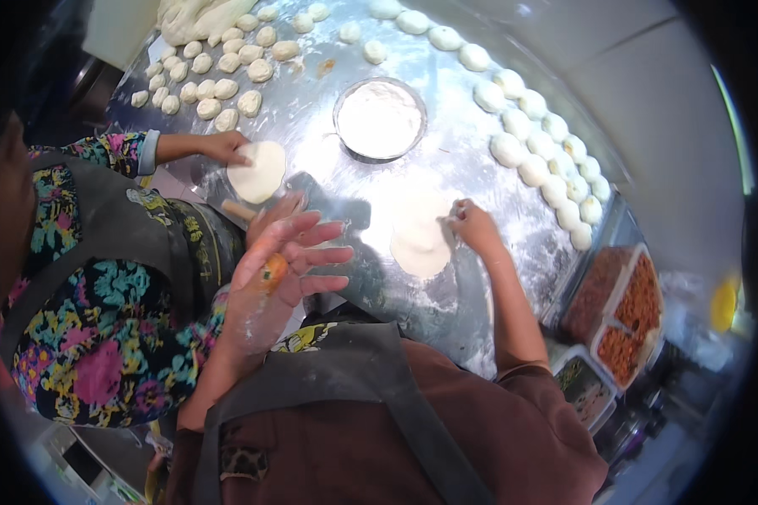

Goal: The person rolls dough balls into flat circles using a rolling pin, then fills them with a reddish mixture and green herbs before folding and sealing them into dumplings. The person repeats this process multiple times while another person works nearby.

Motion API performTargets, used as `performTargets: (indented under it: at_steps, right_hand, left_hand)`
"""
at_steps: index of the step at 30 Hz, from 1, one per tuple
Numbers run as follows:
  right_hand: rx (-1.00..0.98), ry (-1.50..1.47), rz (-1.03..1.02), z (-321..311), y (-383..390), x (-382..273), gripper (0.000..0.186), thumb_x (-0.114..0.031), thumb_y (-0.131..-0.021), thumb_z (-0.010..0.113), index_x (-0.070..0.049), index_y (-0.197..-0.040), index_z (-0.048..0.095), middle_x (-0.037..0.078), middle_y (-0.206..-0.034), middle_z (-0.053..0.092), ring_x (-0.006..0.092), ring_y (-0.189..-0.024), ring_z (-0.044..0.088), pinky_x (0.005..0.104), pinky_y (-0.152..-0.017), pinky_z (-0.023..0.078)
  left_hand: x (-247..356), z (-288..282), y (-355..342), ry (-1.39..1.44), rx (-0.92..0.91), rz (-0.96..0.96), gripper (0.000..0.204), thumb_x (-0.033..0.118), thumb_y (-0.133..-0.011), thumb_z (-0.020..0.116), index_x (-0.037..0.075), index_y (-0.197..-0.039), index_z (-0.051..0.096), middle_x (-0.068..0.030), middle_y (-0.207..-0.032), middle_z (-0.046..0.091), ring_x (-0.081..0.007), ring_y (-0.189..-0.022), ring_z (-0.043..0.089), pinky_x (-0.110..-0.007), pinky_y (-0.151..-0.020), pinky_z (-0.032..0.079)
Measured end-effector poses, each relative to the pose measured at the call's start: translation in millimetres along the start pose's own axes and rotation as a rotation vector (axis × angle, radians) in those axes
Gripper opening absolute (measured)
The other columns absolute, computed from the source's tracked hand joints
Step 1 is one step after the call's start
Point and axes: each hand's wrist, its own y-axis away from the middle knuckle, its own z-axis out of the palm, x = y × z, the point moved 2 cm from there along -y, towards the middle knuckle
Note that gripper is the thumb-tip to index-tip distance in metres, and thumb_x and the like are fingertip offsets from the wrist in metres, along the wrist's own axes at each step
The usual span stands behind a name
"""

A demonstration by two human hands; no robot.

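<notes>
My left hand (288,261) is raised palm up with its fingers spread, holding nothing in them. A small orange-brown patch with a green fleck (274,273) shows on the thumb side of its palm. My right hand (476,229) pinches the right edge of a thin, round dough wrapper (419,244), whose upper part is washed out by glare. At left, a co-worker's hand (226,148) grips another flat dough round (257,174). Below that round lies the end of a wooden rolling pin (239,209); the co-worker's other hand is partly hidden behind mine.
A metal bowl of flour (380,119) stands mid-table on the floury steel worktop (312,93). Small dough balls (227,87) and a large dough mass (198,21) are at back left. Filled buns (533,171) line the right edge, near tubs of red filling (627,320) and greenish filling (579,383).
</notes>
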Motion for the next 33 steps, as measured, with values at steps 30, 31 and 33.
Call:
performTargets:
  at_steps: [30,31,33]
  right_hand:
    - [0.257,-0.907,-0.130,38.6,99.0,-151.8,0.026,-0.013,-0.075,0.066,-0.001,-0.095,0.054,0.006,-0.083,0.060,0.0112,-0.073,0.055,0.0248,-0.066,0.044]
    - [0.254,-0.832,-0.060,46.4,82.6,-145.6,0.028,-0.014,-0.073,0.067,0.000,-0.094,0.055,0.007,-0.083,0.060,0.0122,-0.074,0.055,0.0249,-0.067,0.045]
    - [0.241,-0.683,0.080,70.3,47.0,-129.3,0.030,-0.016,-0.070,0.069,0.001,-0.092,0.056,0.008,-0.084,0.059,0.0141,-0.075,0.056,0.0253,-0.068,0.045]
  left_hand:
    - [-57.0,-116.3,123.2,-0.284,-0.619,-0.735,0.041,0.021,-0.093,0.044,-0.001,-0.127,0.036,-0.0139,-0.127,0.043,-0.0229,-0.111,0.049,-0.034,-0.089,0.045]
    - [-60.1,-121.5,124.9,-0.287,-0.596,-0.754,0.041,0.021,-0.093,0.044,-0.001,-0.127,0.036,-0.0140,-0.127,0.043,-0.0230,-0.112,0.049,-0.034,-0.089,0.045]
    - [-64.7,-131.7,127.4,-0.320,-0.542,-0.796,0.043,0.023,-0.093,0.044,0.001,-0.128,0.035,-0.0133,-0.129,0.042,-0.0232,-0.114,0.048,-0.035,-0.090,0.044]
